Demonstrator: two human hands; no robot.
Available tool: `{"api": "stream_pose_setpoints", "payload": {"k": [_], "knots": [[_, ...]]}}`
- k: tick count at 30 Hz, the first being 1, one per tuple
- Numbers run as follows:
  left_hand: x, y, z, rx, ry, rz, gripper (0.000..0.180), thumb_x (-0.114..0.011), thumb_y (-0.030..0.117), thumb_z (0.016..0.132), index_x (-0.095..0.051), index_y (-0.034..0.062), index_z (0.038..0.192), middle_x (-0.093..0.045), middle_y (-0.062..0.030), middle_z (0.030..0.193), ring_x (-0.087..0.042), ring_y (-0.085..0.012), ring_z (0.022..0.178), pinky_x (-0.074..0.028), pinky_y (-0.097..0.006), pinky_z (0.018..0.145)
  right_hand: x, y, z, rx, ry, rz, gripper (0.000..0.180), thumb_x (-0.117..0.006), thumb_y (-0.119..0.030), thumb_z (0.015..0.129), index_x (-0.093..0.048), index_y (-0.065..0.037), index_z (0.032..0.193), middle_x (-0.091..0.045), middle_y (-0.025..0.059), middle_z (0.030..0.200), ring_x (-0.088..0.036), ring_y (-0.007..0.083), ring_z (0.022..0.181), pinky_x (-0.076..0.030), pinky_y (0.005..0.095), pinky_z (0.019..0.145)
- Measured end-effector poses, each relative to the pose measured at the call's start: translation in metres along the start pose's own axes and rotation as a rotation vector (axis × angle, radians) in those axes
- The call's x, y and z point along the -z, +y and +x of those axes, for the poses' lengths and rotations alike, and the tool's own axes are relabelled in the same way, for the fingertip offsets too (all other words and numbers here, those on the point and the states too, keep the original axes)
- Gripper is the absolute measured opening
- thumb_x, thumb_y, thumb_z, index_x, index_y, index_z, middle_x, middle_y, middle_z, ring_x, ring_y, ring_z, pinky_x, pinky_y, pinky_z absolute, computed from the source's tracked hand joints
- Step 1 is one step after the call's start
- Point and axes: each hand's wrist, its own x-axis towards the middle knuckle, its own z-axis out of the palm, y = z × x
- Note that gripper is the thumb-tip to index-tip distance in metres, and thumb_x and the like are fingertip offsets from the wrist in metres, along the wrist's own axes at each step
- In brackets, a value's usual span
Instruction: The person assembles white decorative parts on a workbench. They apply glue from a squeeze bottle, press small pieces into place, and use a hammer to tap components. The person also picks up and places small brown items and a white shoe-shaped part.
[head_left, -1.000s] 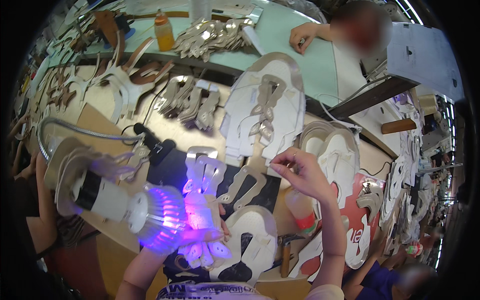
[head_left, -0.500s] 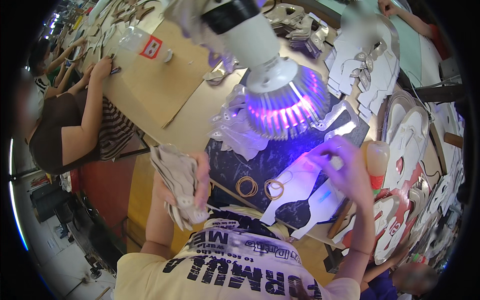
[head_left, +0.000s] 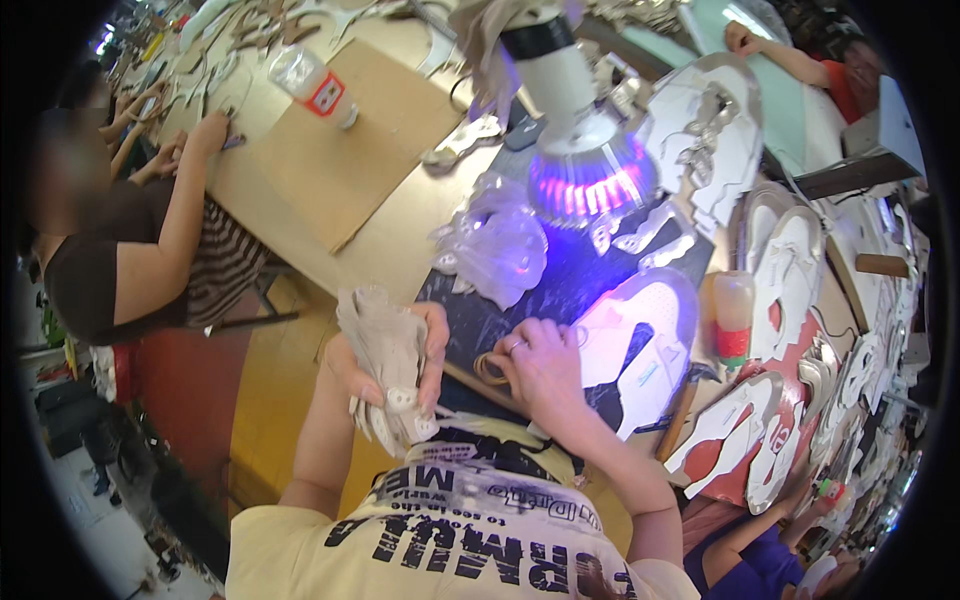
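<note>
My left hand (head_left: 348, 374) is wrapped round a thick stack of beige-grey shoe upper pieces (head_left: 382, 335), held upright in front of my shirt. My right hand (head_left: 548, 372) is at the near edge of a dark marbled board (head_left: 465, 325), its fingertips pinched on tan rubber bands (head_left: 488, 369). Just right of that hand lies a white shoe upper (head_left: 640, 315) with a rounded toe, lit violet by the lamp (head_left: 590, 180) above. A pile of translucent, pale cut pieces (head_left: 495, 245) sits on the board's left side.
A clear bottle with a red label (head_left: 322, 90) lies on a brown cardboard sheet (head_left: 350, 150). Another bottle (head_left: 733, 315) stands right of the board, near red and white shoe pieces (head_left: 740, 450). Co-workers sit at the left (head_left: 130, 250), far right and lower right.
My right hand has moved left and down from the white upper to the rubber bands. The upper now lies farther right, its rounded toe visible. My left hand still grips the stack.
</note>
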Motion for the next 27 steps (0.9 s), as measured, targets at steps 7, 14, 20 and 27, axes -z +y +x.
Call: {"api": "stream_pose_setpoints", "payload": {"k": [7, 14, 20, 27], "knots": [[0.008, -0.007, 0.012, 0.081, -0.103, -0.019, 0.063, -0.082, 0.009, 0.065, -0.041, -0.0023, 0.111, -0.065, -0.0264, 0.087, -0.069, -0.0380, 0.082, -0.058, -0.048, 0.077, 0.039, 0.000, 0.005, 0.045, 0.010, -0.065, 0.019, -0.059, -0.026, 0.091, -0.064, -0.008, 0.094, -0.057, 0.0085, 0.094, -0.056, 0.0257, 0.096, -0.041, 0.0406, 0.086], [0.022, -0.006, 0.024, 0.115, -0.087, -0.044, 0.062, -0.079, 0.009, 0.065, -0.041, -0.0010, 0.113, -0.064, -0.0259, 0.088, -0.067, -0.0406, 0.084, -0.057, -0.049, 0.078, 0.213, 0.142, 0.043, -0.297, 0.573, 0.285, 0.018, -0.060, -0.016, 0.096, -0.064, 0.002, 0.096, -0.068, 0.0152, 0.081, -0.066, 0.0241, 0.076, -0.051, 0.0370, 0.072], [0.034, 0.010, 0.026, 0.075, 0.047, 0.032, 0.062, -0.081, 0.012, 0.066, -0.041, 0.0006, 0.112, -0.063, -0.0269, 0.087, -0.066, -0.0432, 0.081, -0.057, -0.050, 0.075, 0.322, 0.354, 0.151, -0.468, 0.885, 0.090, 0.023, -0.071, -0.021, 0.088, -0.070, 0.002, 0.090, -0.070, 0.0126, 0.075, -0.068, 0.0230, 0.070, -0.052, 0.0337, 0.067], [0.031, 0.019, 0.048, 0.115, 0.256, 0.065, 0.063, -0.082, 0.013, 0.065, -0.040, 0.0010, 0.111, -0.062, -0.0254, 0.085, -0.066, -0.0411, 0.078, -0.057, -0.048, 0.072, 0.312, 0.514, 0.218, -0.731, 1.126, 0.054, 0.025, -0.074, -0.027, 0.085, -0.075, -0.003, 0.090, -0.073, 0.0113, 0.079, -0.071, 0.0244, 0.075, -0.054, 0.0364, 0.072]]}}
